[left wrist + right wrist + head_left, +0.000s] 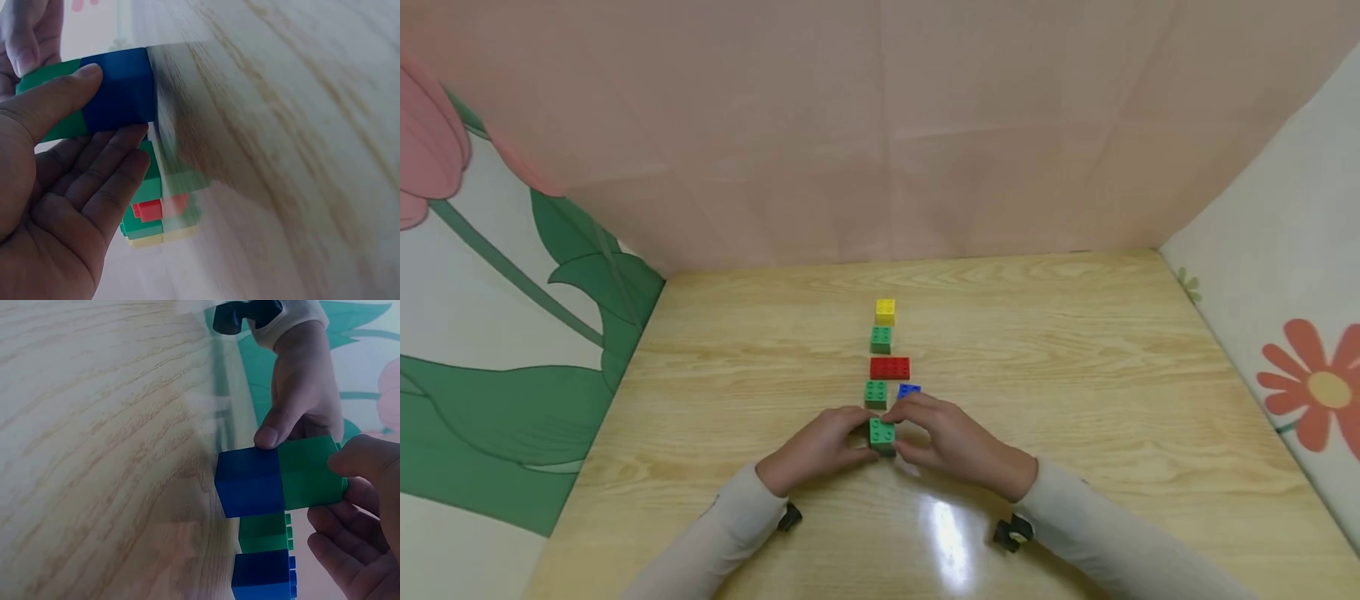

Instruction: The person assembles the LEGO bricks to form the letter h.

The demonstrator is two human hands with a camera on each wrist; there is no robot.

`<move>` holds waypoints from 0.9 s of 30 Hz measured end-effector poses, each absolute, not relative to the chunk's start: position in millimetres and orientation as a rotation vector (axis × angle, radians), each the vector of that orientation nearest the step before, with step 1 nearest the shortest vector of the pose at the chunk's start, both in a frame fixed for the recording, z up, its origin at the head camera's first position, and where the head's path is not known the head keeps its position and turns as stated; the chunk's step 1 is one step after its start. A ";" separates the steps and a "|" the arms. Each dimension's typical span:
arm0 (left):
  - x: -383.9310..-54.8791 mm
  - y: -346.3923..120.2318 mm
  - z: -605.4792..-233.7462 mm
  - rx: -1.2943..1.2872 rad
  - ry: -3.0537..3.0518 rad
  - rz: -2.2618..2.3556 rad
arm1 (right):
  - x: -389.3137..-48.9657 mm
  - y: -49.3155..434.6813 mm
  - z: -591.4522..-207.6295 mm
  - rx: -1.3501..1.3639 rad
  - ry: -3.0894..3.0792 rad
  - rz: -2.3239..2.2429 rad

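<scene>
Near the table's middle, both hands hold a two-brick stack, a green toy brick [882,432] on top of a blue brick [119,90]. My left hand [818,450] has its thumb across the seam between the two, with its fingers on the far side. The right hand [953,435] pinches the upper green brick from the other side, as the right wrist view shows. At the table surface is the blue brick's underside. Just beyond the stack stand another green brick [876,393] and a second blue brick [908,389], partly covered by the right fingers.
Farther back, a red brick [890,367], a green brick [881,339] and a yellow brick [885,311] form a rough line on the wooden table [1045,333]. A pink wall [880,167] rises behind; flower-printed panels flank both sides.
</scene>
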State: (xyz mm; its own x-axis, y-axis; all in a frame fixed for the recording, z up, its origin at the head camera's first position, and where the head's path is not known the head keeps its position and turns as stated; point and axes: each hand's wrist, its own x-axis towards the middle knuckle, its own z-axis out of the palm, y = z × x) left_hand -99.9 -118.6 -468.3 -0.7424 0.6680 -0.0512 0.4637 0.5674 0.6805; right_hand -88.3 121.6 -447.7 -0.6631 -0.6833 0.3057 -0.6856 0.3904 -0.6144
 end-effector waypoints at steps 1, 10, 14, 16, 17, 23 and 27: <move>-99.5 -119.1 -468.3 0.930 2.501 0.958 | -88.5 121.0 -447.2 1.289 -2.621 1.155; -99.1 -122.7 -470.1 0.921 2.515 0.955 | -91.4 116.5 -445.8 1.303 -2.663 1.122; -99.4 -122.7 -469.6 0.926 2.509 0.960 | -91.8 115.0 -444.3 1.298 -2.684 1.097; -99.5 -122.2 -469.2 0.926 2.509 0.961 | -92.0 114.4 -443.8 1.295 -2.687 1.076; -99.5 -121.8 -468.8 0.926 2.509 0.962 | -92.1 114.0 -443.8 1.294 -2.684 1.067; -99.4 -118.1 -468.2 0.915 2.500 0.959 | -91.6 114.6 -445.1 1.285 -2.658 1.051; -100.7 -116.0 -469.4 0.922 2.510 0.934 | -90.6 116.8 -449.0 1.274 -2.648 1.061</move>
State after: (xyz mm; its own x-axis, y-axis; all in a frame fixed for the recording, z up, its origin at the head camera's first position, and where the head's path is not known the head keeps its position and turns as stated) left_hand -100.7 -116.0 -469.4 -0.7457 0.6635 -0.0604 0.4626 0.5808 0.6698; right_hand -90.6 116.8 -449.0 -0.6674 -0.6851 0.2921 -0.6972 0.4369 -0.5683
